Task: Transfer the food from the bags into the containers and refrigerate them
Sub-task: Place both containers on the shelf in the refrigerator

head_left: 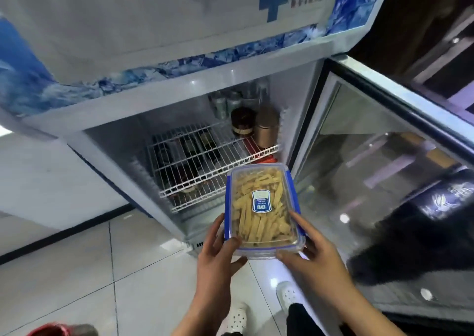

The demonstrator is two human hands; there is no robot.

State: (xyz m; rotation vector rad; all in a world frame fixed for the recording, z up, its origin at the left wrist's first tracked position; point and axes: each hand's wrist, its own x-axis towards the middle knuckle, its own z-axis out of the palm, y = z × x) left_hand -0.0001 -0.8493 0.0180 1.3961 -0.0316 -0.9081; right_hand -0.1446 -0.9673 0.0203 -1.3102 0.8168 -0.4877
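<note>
Container: clear rectangular plastic box with blue clip lid point(261, 207), full of pale yellow food strips, held in the air at lower centre of the frame, just before the open white fridge point(164, 91).
Left hand point(218, 256): grip clamped on the box's near left corner.
Right hand point(315, 253): grip clamped on the near right corner.
Shelf: white wire rack point(200, 166), mid-frame; dark jar point(243, 121) and gold tin point(266, 129) at its back right.
Risk: only the near end is held, so the far end could dip and catch the rack's front edge; pushed too deep, the box might knock the jar and the tin.
</note>
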